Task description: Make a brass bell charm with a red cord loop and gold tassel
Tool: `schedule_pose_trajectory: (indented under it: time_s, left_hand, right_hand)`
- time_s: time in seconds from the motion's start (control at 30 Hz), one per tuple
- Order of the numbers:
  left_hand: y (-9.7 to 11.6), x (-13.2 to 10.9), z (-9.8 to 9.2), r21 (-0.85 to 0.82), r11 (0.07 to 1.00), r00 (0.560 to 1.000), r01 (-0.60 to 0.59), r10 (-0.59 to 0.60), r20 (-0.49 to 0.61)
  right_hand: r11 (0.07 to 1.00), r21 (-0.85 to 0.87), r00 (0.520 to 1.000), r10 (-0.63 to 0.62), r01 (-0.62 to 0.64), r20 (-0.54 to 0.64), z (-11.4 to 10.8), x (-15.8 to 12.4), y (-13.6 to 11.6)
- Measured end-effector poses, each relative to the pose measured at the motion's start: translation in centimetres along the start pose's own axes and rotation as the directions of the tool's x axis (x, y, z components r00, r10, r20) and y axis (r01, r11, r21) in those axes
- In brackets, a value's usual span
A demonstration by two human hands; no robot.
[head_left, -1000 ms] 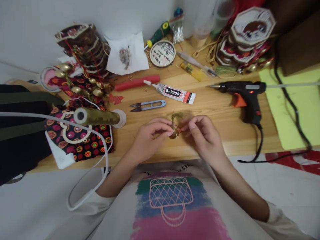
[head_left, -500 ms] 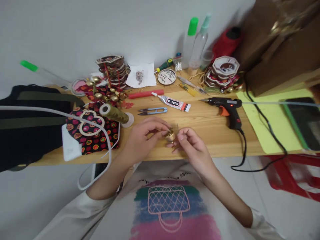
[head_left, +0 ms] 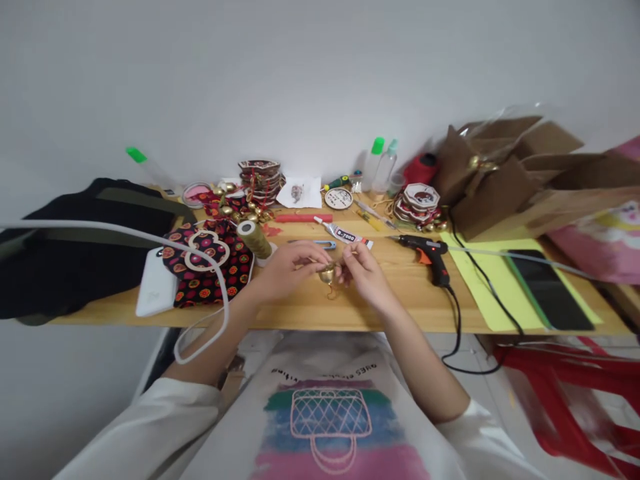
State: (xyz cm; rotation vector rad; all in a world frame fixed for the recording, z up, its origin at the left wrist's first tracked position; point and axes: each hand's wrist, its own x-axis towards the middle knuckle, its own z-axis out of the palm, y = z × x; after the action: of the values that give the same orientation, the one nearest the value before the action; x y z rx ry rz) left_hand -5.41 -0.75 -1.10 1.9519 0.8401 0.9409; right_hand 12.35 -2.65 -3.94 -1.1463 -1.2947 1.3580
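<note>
My left hand pinches a small gold bell at its top, just above the front part of the table. A thin orange-brown cord dangles below the bell. Close beside it on the right, my right hand has thumb and fingers pressed together; what lies between them is too small to make out. Behind the hands lie blue-handled thread snips, partly covered by my left hand, and a B-7000 glue tube. An olive thread spool leans left of my left hand.
A black glue gun with its cable lies right, beside yellow paper and a phone. Patterned cloth and a white cable are left. Stacked octagonal pieces, bottles and paper bags line the back.
The view has tilted up, showing more wall and the bags. My right hand has moved in against the bell's top, and the cord now hangs below the bell.
</note>
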Motion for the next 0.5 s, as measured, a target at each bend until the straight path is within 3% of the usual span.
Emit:
schedule_pose_trajectory:
  time_s: [0.23, 0.5]
  left_hand:
    - [-4.4, 1.6, 0.0, 0.062, 0.997, 0.999, 0.042, -0.041, -0.013]
    - [-5.3, 3.7, -0.1, 0.249, 0.968, 0.997, -0.007, -0.013, 0.079]
  right_hand:
    - [0.98, -0.199, 0.996, 0.009, -0.026, -0.083, -0.9, 1.2, 1.7]
    - [0.809, -0.579, 0.969, -0.045, -0.107, -0.243, -2.6, 2.6, -1.0]
